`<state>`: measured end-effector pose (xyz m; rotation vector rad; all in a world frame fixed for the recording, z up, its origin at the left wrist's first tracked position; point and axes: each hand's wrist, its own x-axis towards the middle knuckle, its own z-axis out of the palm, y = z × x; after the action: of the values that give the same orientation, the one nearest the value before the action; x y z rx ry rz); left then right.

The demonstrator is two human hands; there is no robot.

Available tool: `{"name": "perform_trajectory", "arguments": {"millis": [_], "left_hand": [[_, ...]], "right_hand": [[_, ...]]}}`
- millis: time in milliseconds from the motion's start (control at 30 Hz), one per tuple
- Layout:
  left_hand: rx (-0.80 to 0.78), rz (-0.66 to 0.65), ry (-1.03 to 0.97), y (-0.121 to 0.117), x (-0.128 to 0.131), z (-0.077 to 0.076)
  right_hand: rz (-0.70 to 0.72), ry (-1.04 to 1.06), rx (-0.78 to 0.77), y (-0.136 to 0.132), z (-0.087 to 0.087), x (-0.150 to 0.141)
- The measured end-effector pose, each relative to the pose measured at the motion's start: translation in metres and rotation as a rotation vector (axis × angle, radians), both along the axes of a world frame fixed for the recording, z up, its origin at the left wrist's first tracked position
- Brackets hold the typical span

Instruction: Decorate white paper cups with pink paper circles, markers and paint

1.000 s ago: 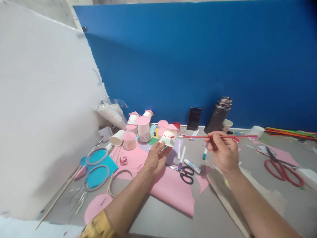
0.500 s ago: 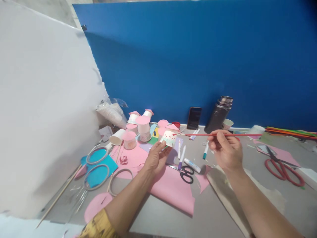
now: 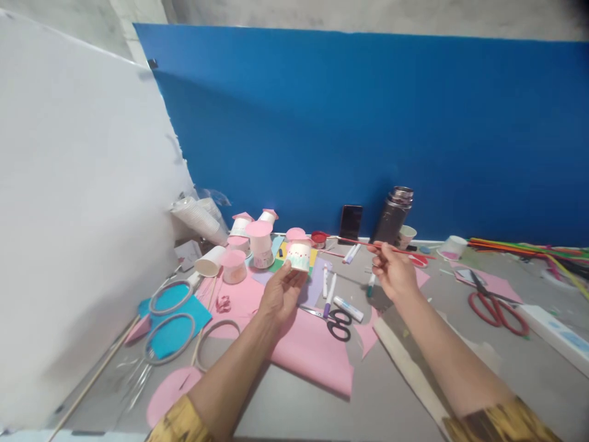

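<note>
My left hand point(image 3: 281, 290) grips a white paper cup point(image 3: 299, 255) painted with red dots and green strokes, a pink paper top above it. Between the fingers of my right hand point(image 3: 393, 270) is a thin red paintbrush point(image 3: 409, 253), pointing left. Its tip is close to a small red paint pot point(image 3: 318, 238) behind the cup; whether it touches the paint I cannot tell. Left of the held cup stand several cups with pink paper tops, among them a stacked pair point(image 3: 260, 244) and a single low one point(image 3: 234, 267).
Black-handled scissors point(image 3: 339, 325), markers point(image 3: 330, 296) and a glue stick point(image 3: 348, 308) lie by pink paper point(image 3: 317, 359). A phone point(image 3: 351, 222) and a dark flask point(image 3: 392, 215) stand against the blue board. Red-handled scissors point(image 3: 499, 313) lie right; grey rings point(image 3: 170, 337) and nested cups point(image 3: 197, 218) left.
The paintbrush tip has left the cup's side and gone back to the red paint pot. The cup in my left hand has turned more upright. The view has tilted up slightly.
</note>
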<state>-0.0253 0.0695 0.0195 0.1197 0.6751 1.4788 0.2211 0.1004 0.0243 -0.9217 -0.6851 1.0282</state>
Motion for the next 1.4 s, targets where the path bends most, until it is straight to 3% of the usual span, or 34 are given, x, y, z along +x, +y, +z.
{"name": "perform_trajectory", "arguments": {"millis": [267,433,667,800,967,1100,1200,1300,1400], "left_hand": [[0.003,0.0,-0.024,0.006,-0.007,0.0],[0.002,0.027,-0.021,0.009,-0.011,0.001],[0.028,0.019,-0.015,0.01,-0.016,0.001],[0.01,0.017,-0.018,0.008,-0.016,0.005],[-0.004,0.002,-0.02,0.007,-0.014,0.005],[0.005,0.0,-0.029,0.009,-0.014,0.002],[-0.004,-0.01,-0.032,0.01,-0.014,0.001],[-0.031,-0.059,-0.04,0.009,-0.014,0.0],[-0.037,-0.118,-0.048,0.008,-0.013,-0.001]], "right_hand": [[-0.056,-0.227,-0.125,0.061,-0.007,-0.01],[-0.12,-0.549,-0.089,0.099,0.014,-0.018],[0.114,-1.033,-0.101,0.154,0.059,-0.037],[0.208,-1.195,-0.152,0.182,0.061,-0.051],[0.2,-1.321,-0.172,0.204,0.059,-0.059],[0.138,-1.378,-0.157,0.204,0.062,-0.064],[0.044,-1.408,-0.135,0.186,0.063,-0.062],[0.015,-1.437,-0.087,0.149,0.055,-0.053],[0.136,-1.461,-0.045,0.097,0.038,-0.038]]}}
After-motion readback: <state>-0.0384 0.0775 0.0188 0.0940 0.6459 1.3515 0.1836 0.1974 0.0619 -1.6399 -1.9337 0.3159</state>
